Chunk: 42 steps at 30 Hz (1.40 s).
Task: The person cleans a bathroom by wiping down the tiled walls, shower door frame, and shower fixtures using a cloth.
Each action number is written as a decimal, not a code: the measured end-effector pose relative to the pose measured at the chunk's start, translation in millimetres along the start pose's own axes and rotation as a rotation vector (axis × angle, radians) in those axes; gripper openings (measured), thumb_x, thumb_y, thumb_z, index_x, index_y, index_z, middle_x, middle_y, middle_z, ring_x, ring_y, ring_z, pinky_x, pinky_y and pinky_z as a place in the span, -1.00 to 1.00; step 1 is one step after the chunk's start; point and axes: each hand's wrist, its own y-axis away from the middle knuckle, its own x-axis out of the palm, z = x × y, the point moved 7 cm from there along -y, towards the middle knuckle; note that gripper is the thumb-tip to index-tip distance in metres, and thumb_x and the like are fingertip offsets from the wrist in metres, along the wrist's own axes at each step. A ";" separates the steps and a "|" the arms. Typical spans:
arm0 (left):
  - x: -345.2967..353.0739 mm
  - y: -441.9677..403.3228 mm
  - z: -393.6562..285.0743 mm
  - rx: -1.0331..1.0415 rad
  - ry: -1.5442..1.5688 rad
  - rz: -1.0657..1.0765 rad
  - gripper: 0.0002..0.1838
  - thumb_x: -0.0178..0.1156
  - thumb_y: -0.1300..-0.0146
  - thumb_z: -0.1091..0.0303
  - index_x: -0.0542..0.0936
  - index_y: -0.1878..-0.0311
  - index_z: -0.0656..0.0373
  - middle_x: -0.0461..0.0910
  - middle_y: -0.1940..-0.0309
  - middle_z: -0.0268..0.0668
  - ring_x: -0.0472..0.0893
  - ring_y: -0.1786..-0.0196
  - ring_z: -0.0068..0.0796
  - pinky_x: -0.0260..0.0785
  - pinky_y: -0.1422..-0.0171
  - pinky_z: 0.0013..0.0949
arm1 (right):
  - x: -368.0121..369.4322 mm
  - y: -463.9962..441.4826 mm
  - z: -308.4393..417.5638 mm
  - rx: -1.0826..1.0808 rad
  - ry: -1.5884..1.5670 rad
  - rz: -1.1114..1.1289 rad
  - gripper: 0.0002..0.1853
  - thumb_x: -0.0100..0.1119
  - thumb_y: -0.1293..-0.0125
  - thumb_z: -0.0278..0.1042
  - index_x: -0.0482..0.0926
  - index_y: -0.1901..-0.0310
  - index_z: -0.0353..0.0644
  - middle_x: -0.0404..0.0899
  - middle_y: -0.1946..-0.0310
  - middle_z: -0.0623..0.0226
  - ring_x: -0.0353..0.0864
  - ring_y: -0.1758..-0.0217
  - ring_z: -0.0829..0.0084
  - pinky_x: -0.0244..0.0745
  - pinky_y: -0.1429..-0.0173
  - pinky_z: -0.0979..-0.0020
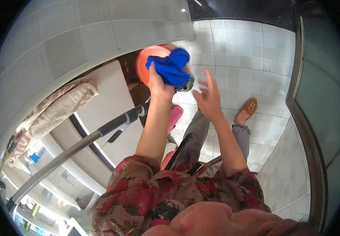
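Metal pole (73,148) slanting upward, orange basin (142,66) sitting partly hidden, left hand (160,86) gripping bunched blue cloth (168,70) in front of it, right hand (210,98) hovering near the cloth, fingers standing open, tiled floor (237,51) showing beyond.

Shows moderate, fairly even brightness across the tiled floor (276,59), rising to pale glare along its upper left edge. Reaches maximum brightness at the shelves (56,191), with patches washed out to white. Leaves 1 small, hard highlight on the tiled wall (99,35). Blurs at the right hand (208,98); renders the blue cloth (168,69) saturated, with darker shadow in its folds. Bends straight lines into curves. Darkens to black in all 4 corners.
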 end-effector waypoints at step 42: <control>98.4 199.4 -250.5 2.153 -1.107 -0.208 -0.19 -0.31 -0.44 -0.06 -0.41 -0.50 0.18 -0.59 -0.51 -0.01 -0.48 -0.54 0.12 -0.68 -0.49 0.24 | 135.6 -99.7 262.7 -0.134 0.035 0.220 -0.53 0.25 -0.18 -0.36 0.45 -0.13 -0.29 0.52 -0.05 -0.09 0.54 -0.10 -0.07 0.46 -0.15 0.12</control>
